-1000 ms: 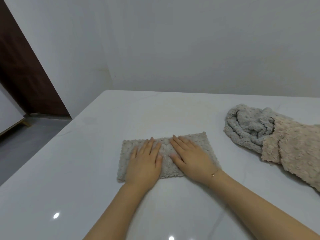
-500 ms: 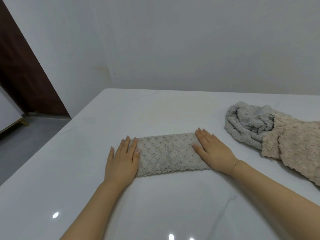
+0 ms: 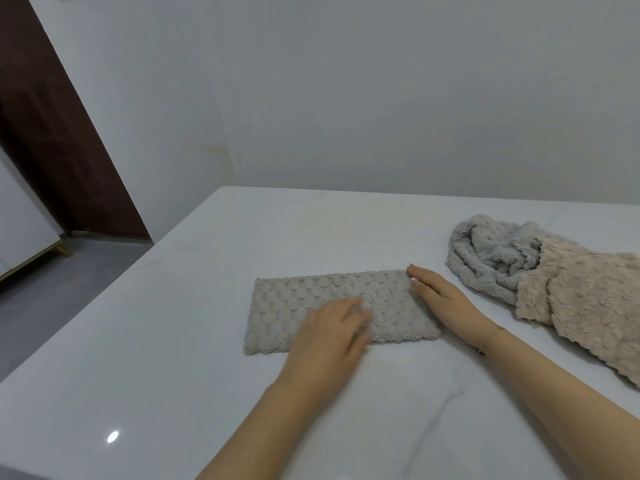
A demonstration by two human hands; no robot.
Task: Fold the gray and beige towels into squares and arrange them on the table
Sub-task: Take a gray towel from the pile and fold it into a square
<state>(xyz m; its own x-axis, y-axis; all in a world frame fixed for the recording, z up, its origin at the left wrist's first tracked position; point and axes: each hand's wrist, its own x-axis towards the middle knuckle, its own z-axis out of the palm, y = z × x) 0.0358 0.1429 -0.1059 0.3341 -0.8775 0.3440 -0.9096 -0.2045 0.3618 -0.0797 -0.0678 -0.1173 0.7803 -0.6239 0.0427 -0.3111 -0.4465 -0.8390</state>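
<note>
A light grey-beige bubble-textured towel (image 3: 311,299), folded into a long rectangle, lies flat in the middle of the white table (image 3: 173,341). My left hand (image 3: 329,337), blurred, lies flat over the towel's near middle with fingers straight. At the towel's right end my right hand (image 3: 440,292) rests flat, fingers together and pointing away. To the right sits a crumpled grey towel (image 3: 491,258), with a rumpled beige towel (image 3: 588,299) overlapping its right side and running off the frame.
The table's left edge drops to a grey floor (image 3: 52,289). A dark brown door (image 3: 52,133) and pale walls stand behind. The wall runs close along the table's far edge.
My left hand has moved from the towel's left end to its near middle. My right hand stays at the right end. A second ago both hands pressed the towel's centre.
</note>
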